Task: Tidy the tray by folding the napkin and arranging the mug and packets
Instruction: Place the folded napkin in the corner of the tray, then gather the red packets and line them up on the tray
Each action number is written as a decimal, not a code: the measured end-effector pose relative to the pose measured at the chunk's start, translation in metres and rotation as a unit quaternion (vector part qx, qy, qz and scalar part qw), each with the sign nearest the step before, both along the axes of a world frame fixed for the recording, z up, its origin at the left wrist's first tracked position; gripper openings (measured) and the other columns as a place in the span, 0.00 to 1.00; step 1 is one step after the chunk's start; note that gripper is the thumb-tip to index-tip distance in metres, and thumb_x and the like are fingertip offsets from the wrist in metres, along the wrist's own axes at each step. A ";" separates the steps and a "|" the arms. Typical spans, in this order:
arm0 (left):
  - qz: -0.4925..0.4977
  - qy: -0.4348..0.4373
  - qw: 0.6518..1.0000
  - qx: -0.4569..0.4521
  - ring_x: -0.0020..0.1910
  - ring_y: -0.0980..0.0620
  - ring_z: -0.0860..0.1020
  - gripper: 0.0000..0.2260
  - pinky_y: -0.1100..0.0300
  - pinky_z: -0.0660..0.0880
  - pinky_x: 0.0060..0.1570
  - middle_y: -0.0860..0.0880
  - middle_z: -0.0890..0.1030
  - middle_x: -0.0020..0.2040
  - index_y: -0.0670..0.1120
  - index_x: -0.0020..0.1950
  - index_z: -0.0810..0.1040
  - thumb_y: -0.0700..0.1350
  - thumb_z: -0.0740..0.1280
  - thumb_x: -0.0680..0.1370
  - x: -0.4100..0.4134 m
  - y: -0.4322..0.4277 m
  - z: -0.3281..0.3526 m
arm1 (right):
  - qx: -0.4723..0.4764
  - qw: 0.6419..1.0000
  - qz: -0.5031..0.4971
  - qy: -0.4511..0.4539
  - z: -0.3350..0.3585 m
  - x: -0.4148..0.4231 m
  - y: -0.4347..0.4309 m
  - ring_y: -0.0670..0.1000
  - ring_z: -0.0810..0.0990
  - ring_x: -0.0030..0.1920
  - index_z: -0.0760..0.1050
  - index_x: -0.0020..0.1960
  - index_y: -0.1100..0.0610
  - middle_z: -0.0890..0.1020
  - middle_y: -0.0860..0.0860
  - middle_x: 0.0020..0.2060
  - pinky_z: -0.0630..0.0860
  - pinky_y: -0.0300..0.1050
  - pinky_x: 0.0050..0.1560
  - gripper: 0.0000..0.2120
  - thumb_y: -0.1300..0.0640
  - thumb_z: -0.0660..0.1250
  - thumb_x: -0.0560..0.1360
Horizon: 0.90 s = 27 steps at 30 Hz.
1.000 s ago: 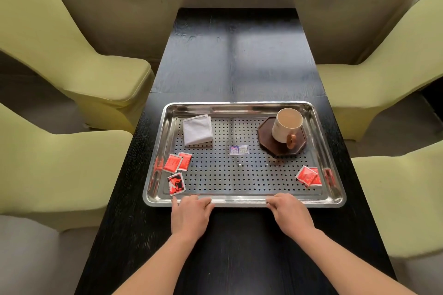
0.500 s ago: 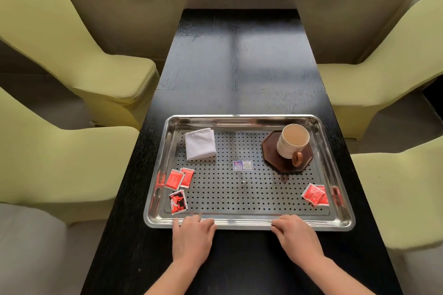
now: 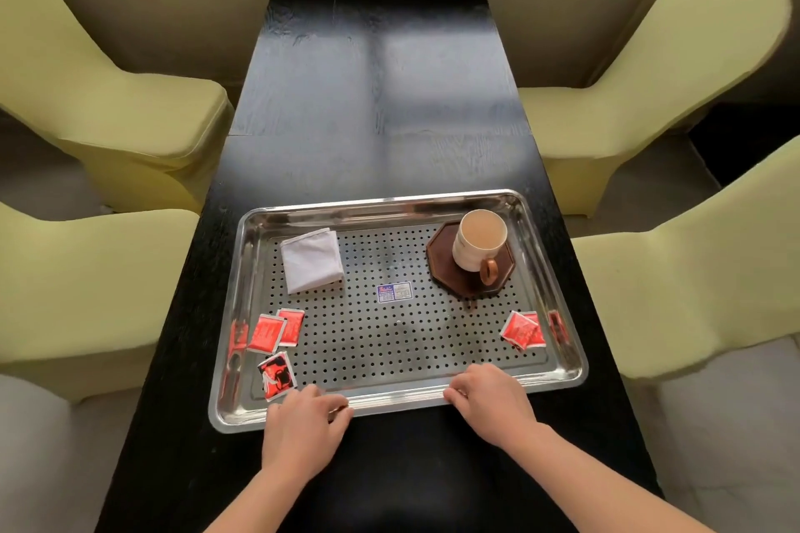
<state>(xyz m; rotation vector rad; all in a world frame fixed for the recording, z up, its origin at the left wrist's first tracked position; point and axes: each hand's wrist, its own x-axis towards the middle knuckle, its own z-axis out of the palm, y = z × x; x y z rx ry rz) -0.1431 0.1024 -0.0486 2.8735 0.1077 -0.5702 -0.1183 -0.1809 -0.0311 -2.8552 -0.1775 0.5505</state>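
Steel tray (image 3: 433, 206) sits on the black tabletop (image 3: 376, 108); I have both hands, left (image 3: 303, 428) and right (image 3: 491, 398), curled onto its near rim. Inside, the folded napkin (image 3: 311, 260) lies far left, the mug (image 3: 478, 240) stands upright on a dark coaster (image 3: 446, 273) far right, and red packets (image 3: 275, 331) lie scattered at both near corners.

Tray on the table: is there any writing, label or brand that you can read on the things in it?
Nothing can be read.
Blue and white sticker on the tray: print too small.
Red packets: markings blurred.
Red and black packet: design only, blurred.
Mug, napkin: no text visible.
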 end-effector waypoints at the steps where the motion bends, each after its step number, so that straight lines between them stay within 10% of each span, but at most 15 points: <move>1: -0.001 -0.001 1.000 0.000 0.48 0.58 0.73 0.16 0.57 0.71 0.51 0.59 0.77 0.45 0.65 0.59 0.80 0.66 0.59 0.77 -0.001 0.001 0.000 | 0.001 1.000 0.002 0.001 0.001 -0.001 0.000 0.46 0.76 0.52 0.82 0.55 0.46 0.81 0.43 0.48 0.76 0.44 0.51 0.17 0.39 0.60 0.79; 13: 0.159 -0.092 0.977 -0.108 0.59 0.53 0.74 0.16 0.52 0.73 0.60 0.54 0.79 0.58 0.54 0.63 0.80 0.51 0.68 0.76 0.014 0.025 0.011 | 0.004 0.992 -0.119 -0.036 0.008 0.046 -0.046 0.54 0.71 0.68 0.70 0.73 0.47 0.74 0.50 0.68 0.70 0.51 0.67 0.25 0.47 0.67 0.77; 19: 0.212 0.010 0.975 -0.068 0.77 0.41 0.54 0.35 0.44 0.63 0.72 0.44 0.54 0.79 0.57 0.79 0.56 0.48 0.69 0.76 0.065 0.067 0.009 | -0.143 0.986 -0.056 0.071 0.004 0.066 -0.071 0.58 0.58 0.77 0.47 0.80 0.44 0.50 0.51 0.81 0.66 0.55 0.72 0.36 0.44 0.62 0.79; 27: 0.156 0.133 0.978 -0.021 0.79 0.39 0.46 0.43 0.34 0.57 0.71 0.44 0.42 0.81 0.61 0.79 0.49 0.49 0.73 0.73 0.082 0.040 -0.019 | -0.141 0.978 -0.132 0.083 -0.003 0.063 -0.048 0.62 0.59 0.76 0.61 0.76 0.50 0.59 0.57 0.78 0.65 0.57 0.73 0.32 0.49 0.69 0.76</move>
